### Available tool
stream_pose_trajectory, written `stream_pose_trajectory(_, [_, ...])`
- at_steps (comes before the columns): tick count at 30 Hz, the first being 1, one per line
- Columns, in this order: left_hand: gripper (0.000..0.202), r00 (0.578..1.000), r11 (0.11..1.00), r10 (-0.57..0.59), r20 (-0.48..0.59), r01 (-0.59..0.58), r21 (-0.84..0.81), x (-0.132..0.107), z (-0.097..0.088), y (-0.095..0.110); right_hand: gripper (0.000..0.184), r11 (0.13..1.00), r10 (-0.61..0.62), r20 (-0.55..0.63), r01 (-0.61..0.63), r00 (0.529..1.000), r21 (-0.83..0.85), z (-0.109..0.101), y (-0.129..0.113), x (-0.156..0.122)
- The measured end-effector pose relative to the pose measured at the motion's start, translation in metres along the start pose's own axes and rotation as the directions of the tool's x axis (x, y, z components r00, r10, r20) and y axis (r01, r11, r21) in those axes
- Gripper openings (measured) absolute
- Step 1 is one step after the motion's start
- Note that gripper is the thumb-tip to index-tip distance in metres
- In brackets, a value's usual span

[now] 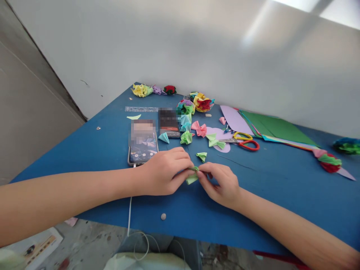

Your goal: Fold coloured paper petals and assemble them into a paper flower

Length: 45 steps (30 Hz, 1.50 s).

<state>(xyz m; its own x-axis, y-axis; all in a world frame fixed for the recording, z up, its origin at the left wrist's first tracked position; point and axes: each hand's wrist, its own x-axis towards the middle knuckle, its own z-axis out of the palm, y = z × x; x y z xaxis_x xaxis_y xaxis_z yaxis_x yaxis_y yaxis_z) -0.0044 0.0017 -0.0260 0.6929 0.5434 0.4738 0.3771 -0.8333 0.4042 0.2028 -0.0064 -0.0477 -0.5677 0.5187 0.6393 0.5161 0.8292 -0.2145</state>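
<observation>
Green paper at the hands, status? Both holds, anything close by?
Left hand, right hand: both pinching. Green paper: held between fingertips. Close by: folded green piece just beyond, cabled phone beside left hand.

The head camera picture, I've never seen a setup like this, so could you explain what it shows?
No machine here: a camera on a person's head looks forward and down at their bare left hand and right hand. Both pinch a small folded light-green paper piece over a blue tabletop. Around them lie a grey-cased phone with a white cable, a dark-screened phone, a clear plastic ruler, scissors with yellow and red handles, ruffled multicoloured paper flowers, and a stack of coloured paper sheets with green on top.
</observation>
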Motion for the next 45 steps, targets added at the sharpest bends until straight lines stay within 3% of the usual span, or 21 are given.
stream_pose_trajectory(5, [0.018, 0.996, 0.999, -0.034, -0.085, 0.032, -0.029, -0.001, 0.003, 0.003, 0.005, 0.998, 0.038, 0.015, -0.038, 0.999, 0.045, -0.002, -0.001, 0.003])
stream_pose_trajectory(11, [0.018, 0.997, 0.998, -0.037, -0.070, 0.033, -0.059, -0.001, 0.004, 0.003, 0.009, 0.992, -0.004, 0.128, -0.012, 0.992, 0.127, -0.002, 0.002, 0.001])
stream_pose_trajectory(21, [0.019, 0.987, 0.994, -0.099, 0.129, 0.105, -0.036, 0.001, -0.005, 0.010, 0.013, 0.982, -0.067, 0.130, 0.043, 0.989, 0.181, 0.000, 0.002, 0.001])
stream_pose_trajectory(27, [0.025, 0.977, 0.998, -0.060, 0.206, 0.063, -0.008, 0.001, -0.005, 0.008, 0.007, 0.981, -0.094, 0.190, 0.059, 0.977, 0.182, -0.002, -0.001, 0.003])
stream_pose_trajectory(37, [0.023, 0.990, 0.998, 0.011, 0.137, -0.019, 0.057, -0.001, -0.003, 0.006, 0.005, 0.978, -0.101, 0.238, 0.053, 0.966, 0.203, -0.004, 0.000, 0.005])
stream_pose_trajectory(45, [0.022, 0.988, 0.989, 0.051, 0.145, -0.070, 0.130, 0.000, -0.003, 0.007, 0.010, 0.983, -0.183, 0.246, 0.170, 0.952, 0.074, -0.003, -0.007, 0.005])
